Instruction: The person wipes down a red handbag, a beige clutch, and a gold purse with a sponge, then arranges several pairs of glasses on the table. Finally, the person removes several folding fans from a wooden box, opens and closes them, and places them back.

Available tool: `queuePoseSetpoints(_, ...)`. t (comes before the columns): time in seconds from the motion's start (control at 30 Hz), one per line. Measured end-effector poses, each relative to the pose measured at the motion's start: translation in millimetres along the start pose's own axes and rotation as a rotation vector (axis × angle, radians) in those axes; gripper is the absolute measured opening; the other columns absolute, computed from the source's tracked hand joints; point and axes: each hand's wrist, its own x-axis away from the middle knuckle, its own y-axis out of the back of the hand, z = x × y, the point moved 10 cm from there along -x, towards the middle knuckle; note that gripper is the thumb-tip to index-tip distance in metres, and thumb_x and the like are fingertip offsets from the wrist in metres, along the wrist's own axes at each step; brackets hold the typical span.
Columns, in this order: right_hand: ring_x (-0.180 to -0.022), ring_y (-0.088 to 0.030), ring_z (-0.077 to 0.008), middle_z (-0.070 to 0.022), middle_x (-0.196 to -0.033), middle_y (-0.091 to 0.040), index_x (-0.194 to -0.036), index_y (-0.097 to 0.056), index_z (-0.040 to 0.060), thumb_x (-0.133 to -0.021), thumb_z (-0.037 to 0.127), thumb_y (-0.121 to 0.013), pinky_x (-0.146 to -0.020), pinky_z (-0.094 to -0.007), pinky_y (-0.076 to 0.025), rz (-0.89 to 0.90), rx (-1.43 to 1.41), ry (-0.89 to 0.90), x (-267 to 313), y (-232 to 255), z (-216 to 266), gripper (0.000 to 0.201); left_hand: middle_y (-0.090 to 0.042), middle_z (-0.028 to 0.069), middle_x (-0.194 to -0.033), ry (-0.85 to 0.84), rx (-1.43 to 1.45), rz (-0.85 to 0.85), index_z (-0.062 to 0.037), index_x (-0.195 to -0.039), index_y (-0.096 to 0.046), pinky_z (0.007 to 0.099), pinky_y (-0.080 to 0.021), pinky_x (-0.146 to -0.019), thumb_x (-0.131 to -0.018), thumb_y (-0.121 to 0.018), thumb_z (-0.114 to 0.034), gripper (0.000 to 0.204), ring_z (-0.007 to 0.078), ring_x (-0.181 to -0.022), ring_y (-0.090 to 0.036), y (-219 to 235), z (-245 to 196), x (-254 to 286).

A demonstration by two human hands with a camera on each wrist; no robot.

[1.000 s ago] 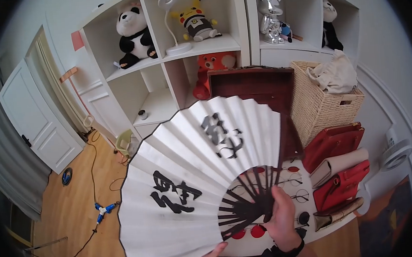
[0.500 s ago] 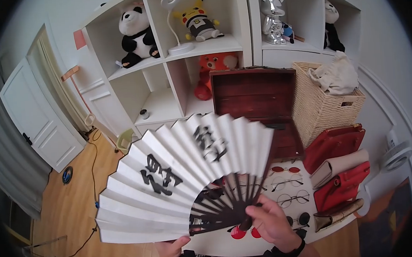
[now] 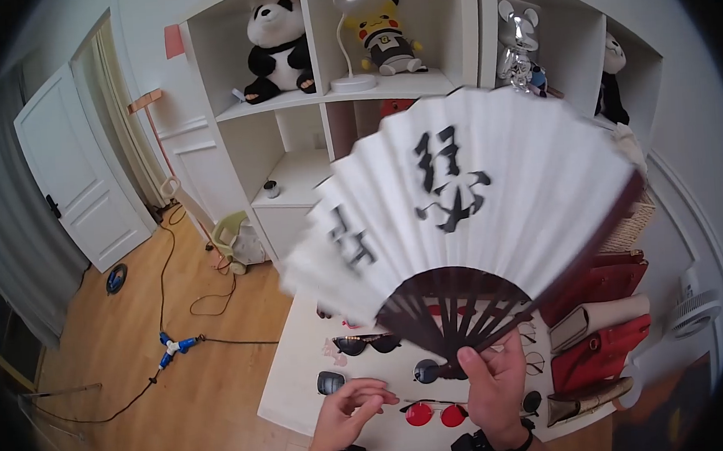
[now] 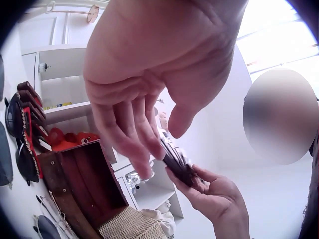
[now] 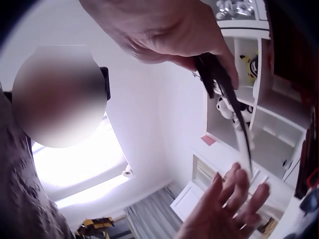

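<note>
A spread white folding fan (image 3: 532, 151) with black brush characters and dark ribs stands tilted to the right in the head view. My right hand (image 3: 499, 390) grips it at the pivot end, thumb across the ribs. My left hand (image 3: 350, 415) is apart from the fan, low over the table, its fingers loosely bent and holding nothing. Both hands also show in the left wrist view, the fan edge-on in the right hand (image 4: 217, 196). Between the hands lie red-lensed sunglasses (image 3: 437, 414); dark sunglasses (image 3: 368, 343) lie farther back.
Glasses lie across the white table (image 3: 283, 398). Red and beige bags (image 3: 599, 322) stand along its right side, by a small white fan (image 3: 690, 314). The folding fan hides most of a wicker basket (image 3: 634, 227). Behind are white shelves (image 3: 294, 198) with plush toys; cables cross the floor.
The fan has swung up and to the right in my right hand. My left hand, earlier at the fan's lower left edge, is now away from it. The head view has shifted left.
</note>
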Motion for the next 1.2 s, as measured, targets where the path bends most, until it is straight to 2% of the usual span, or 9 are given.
queuePoseSetpoints(0.17, -0.107, -0.063, -0.0281, -0.0253, -0.119, -0.058, -0.117, -0.037, -0.0018, -0.095, -0.004, -0.048, -0.078, -0.0414, -0.06, 0.048, -0.381, -0.158, 7, -14, -10, 0.025, -0.064, 0.015, -0.123, -0.079, -0.146, 0.143, 0.0023, -0.129, -0.053, 0.0335, -0.047, -0.098, -0.092, -0.064, -0.005, 0.039, 0.0207, -0.114, -0.061, -35, -16, -7)
queuePoseSetpoints(0.23, -0.108, -0.063, -0.0283, -0.0269, -0.119, -0.058, -0.12, -0.036, -0.0011, -0.096, -0.004, -0.046, -0.081, -0.0395, -0.058, 0.061, -0.383, -0.301, 19, -21, -27, 0.026, -0.061, 0.0139, -0.127, -0.423, 0.054, 0.052, 0.0028, -0.133, -0.051, 0.0332, -0.046, -0.1, -0.091, -0.065, -0.003, 0.045, 0.0208, -0.115, -0.06, -46, -54, -6)
queuePoseSetpoints(0.27, -0.109, -0.063, -0.0259, -0.0246, -0.12, -0.058, -0.12, -0.037, -0.001, -0.096, -0.003, -0.048, -0.086, -0.0376, -0.056, 0.062, -0.388, -0.311, 21, -21, -32, 0.027, -0.057, 0.0124, -0.133, -0.471, 0.114, 0.062, 0.0036, -0.135, -0.048, 0.0327, -0.045, -0.1, -0.091, -0.064, -0.001, 0.047, 0.0202, -0.116, -0.058, -48, -57, -6)
queuePoseSetpoints(0.3, -0.109, -0.063, -0.0259, -0.0246, -0.12, -0.058, -0.12, -0.037, -0.001, -0.096, -0.003, -0.048, -0.086, -0.0376, -0.056, 0.054, -0.392, -0.314, 21, -16, -35, 0.027, -0.057, 0.0124, -0.133, -0.462, 0.112, 0.064, 0.0036, -0.135, -0.048, 0.0327, -0.045, -0.1, -0.091, -0.064, -0.001, 0.047, 0.0202, -0.116, -0.058, -50, -57, -7)
queuePoseSetpoints(0.37, -0.109, -0.062, -0.023, -0.021, -0.119, -0.06, -0.118, -0.041, -0.0008, -0.096, -0.002, -0.05, -0.091, -0.0355, -0.053, 0.162, -0.242, -0.326, 23, -14, -40, 0.023, -0.055, 0.013, -0.135, -0.192, 0.168, -0.091, 0.0039, -0.136, -0.047, 0.033, -0.046, -0.1, -0.093, -0.062, -0.001, 0.047, 0.0194, -0.116, -0.058, -40, -37, -17)
queuePoseSetpoints(0.57, -0.102, -0.064, -0.0181, -0.0175, -0.111, -0.064, -0.113, -0.043, -0.0009, -0.096, 0.002, -0.057, -0.087, -0.0327, -0.055, 0.043, -0.198, -0.372, 17, 27, -56, 0.022, -0.059, 0.0161, -0.126, -0.189, 0.233, -0.096, 0.0048, -0.128, -0.054, 0.0346, -0.048, -0.098, -0.094, -0.061, -0.002, 0.035, 0.0187, -0.111, -0.059, -46, -35, -14)
queuePoseSetpoints(0.67, -0.1, -0.067, -0.0225, -0.0197, -0.109, -0.064, -0.117, -0.039, -0.001, -0.096, 0.001, -0.055, -0.083, -0.0351, -0.06, 0.033, -0.195, -0.388, 16, 31, -53, 0.027, -0.064, 0.0112, -0.109, -0.258, 0.136, -0.14, 0.0039, -0.123, -0.053, 0.0329, -0.05, -0.091, -0.093, -0.063, -0.003, 0.033, 0.0177, -0.102, -0.062, -46, -34, -10)
queuePoseSetpoints(0.9, -0.097, -0.069, -0.0268, -0.0221, -0.11, -0.063, -0.115, -0.039, -0.0009, -0.095, 0.0, -0.056, -0.078, -0.0398, -0.063, -0.094, -0.394, -0.392, 23, 31, -64, 0.026, -0.058, 0.0096, -0.112, -0.364, 0.412, -0.255, 0.0002, -0.118, -0.051, 0.0367, -0.05, -0.092, -0.094, -0.059, -0.006, 0.026, 0.0202, -0.1, -0.063, -42, -20, -14)
queuePoseSetpoints(1.2, -0.1, -0.067, -0.0218, -0.0185, -0.109, -0.065, -0.114, -0.036, -0.0014, -0.095, 0.002, -0.058, -0.077, -0.0349, -0.062, 0.071, -0.135, -0.378, 20, 29, -52, 0.029, -0.059, 0.0164, -0.118, -0.034, 0.342, -0.108, 0.0024, -0.133, -0.04, 0.0337, -0.054, -0.089, -0.086, -0.065, 0.007, 0.053, 0.0224, -0.106, -0.063, -62, 0, -28)
